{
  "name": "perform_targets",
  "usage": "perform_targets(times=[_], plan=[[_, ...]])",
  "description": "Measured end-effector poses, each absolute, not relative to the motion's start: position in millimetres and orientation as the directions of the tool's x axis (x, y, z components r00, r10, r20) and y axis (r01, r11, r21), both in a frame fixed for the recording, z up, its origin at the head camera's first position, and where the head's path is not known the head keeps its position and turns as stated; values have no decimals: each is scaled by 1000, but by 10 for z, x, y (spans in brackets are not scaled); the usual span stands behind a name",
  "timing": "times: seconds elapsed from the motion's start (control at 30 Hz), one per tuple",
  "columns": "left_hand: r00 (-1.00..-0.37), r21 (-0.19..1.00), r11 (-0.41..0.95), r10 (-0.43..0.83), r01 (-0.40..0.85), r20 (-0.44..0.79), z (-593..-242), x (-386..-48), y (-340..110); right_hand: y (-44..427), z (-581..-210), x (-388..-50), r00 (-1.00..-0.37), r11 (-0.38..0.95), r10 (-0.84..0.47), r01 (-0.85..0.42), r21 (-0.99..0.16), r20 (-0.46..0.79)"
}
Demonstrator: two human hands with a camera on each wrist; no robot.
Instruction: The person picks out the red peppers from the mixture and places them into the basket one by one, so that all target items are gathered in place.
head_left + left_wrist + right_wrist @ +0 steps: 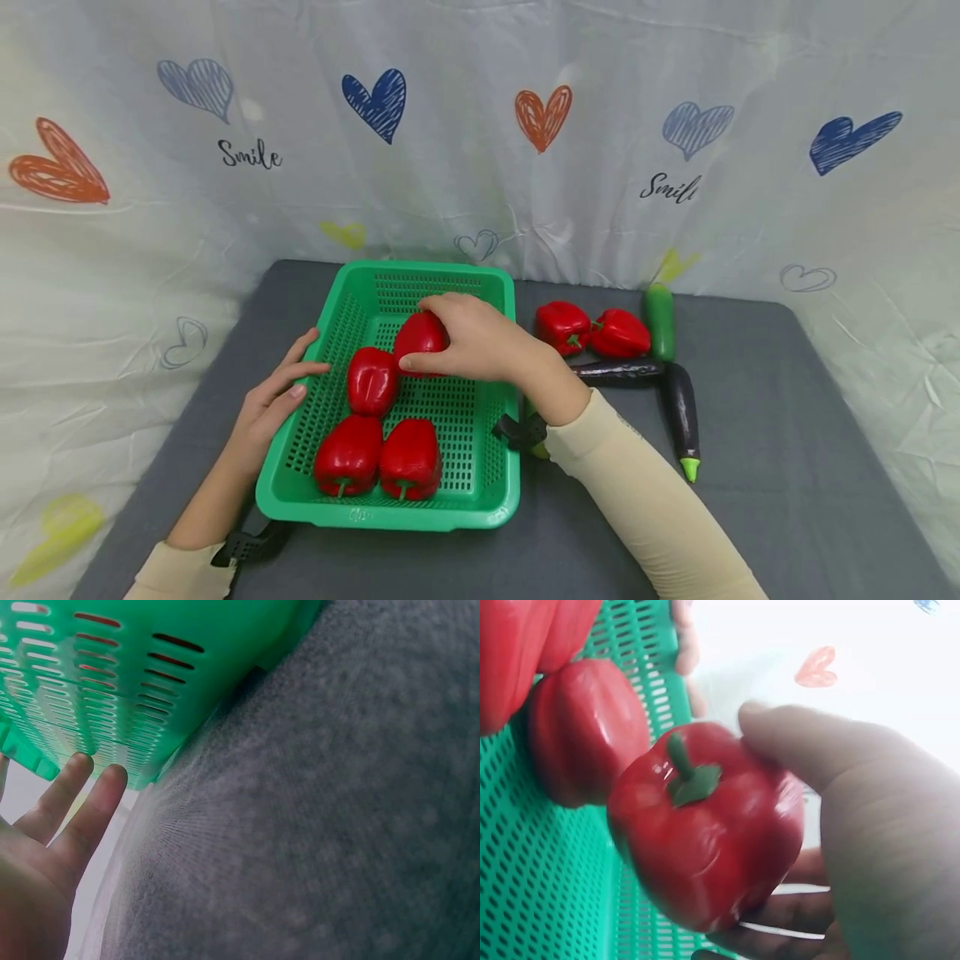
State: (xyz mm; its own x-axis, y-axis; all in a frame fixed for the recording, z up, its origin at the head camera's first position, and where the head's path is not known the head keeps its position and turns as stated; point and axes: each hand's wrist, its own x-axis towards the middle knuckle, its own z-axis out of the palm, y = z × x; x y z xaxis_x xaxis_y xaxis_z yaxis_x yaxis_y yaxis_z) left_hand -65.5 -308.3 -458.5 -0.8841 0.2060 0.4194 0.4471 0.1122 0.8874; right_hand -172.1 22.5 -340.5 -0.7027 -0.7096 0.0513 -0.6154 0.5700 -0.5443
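Observation:
My right hand (476,337) grips a red bell pepper (420,340) inside the green basket (390,518). In the right wrist view, its thumb lies over one side of the held pepper (705,832) and its fingers curl beneath; the green stem faces the camera. Several other red bell peppers (372,382) lie in the basket, one close beside the held one. At the basket's left rim is my left hand (268,408), some fingertips reaching over the edge. The left wrist view shows two straight fingers (90,817) of it against the slotted outer wall.
Right of the basket, on the grey table (772,467), lie two red bell peppers (562,325), a green cucumber-like vegetable (660,321) and two dark eggplants (678,417). Something green is partly hidden beneath my right wrist. A white curtain (465,167) with printed hearts hangs behind.

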Motion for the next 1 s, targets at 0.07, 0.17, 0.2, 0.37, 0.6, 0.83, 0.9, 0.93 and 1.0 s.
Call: perform_targets(times=[0.07, 0.17, 0.2, 0.37, 0.6, 0.83, 0.9, 0.93, 1.0], plan=[[-886, 888, 114, 204, 445, 417, -4579, -659, -3082, 216, -3427, -1719, -707, 577, -706, -608, -546, 42], [-887, 890, 112, 202, 441, 414, -4573, -661, -3082, 205, -3463, -1722, -714, 592, -700, -591, -547, 14], [-887, 890, 111, 203, 441, 414, -4572, -660, -3081, 201, -3477, -1725, -714, 597, -700, -587, -547, 2], [-886, 891, 107, 206, 442, 415, -4572, -657, -3072, 179, -3555, -1744, -697, 605, -716, -582, -543, -50], [-890, 895, 105, 205, 434, 408, -4580, -660, -3076, 129, -3647, -1747, -672, 600, -735, -581, -550, -91], [-891, 897, 103, 207, 431, 404, -4571, -653, -3076, 68, -3712, -1711, -664, 597, -738, -560, -574, -121], [-892, 897, 106, 205, 429, 402, -4561, -646, -3067, 60, -3723, -1705, -662, 600, -739, -560, -571, -127], [-892, 897, 107, 205, 430, 403, -4556, -644, -3065, 56, -3726, -1702, -661, 603, -739, -563, -565, -130], [-893, 897, 109, 202, 429, 403, -4550, -643, -3063, 50, -3726, -1697, -661, 608, -739, -568, -555, -133]])
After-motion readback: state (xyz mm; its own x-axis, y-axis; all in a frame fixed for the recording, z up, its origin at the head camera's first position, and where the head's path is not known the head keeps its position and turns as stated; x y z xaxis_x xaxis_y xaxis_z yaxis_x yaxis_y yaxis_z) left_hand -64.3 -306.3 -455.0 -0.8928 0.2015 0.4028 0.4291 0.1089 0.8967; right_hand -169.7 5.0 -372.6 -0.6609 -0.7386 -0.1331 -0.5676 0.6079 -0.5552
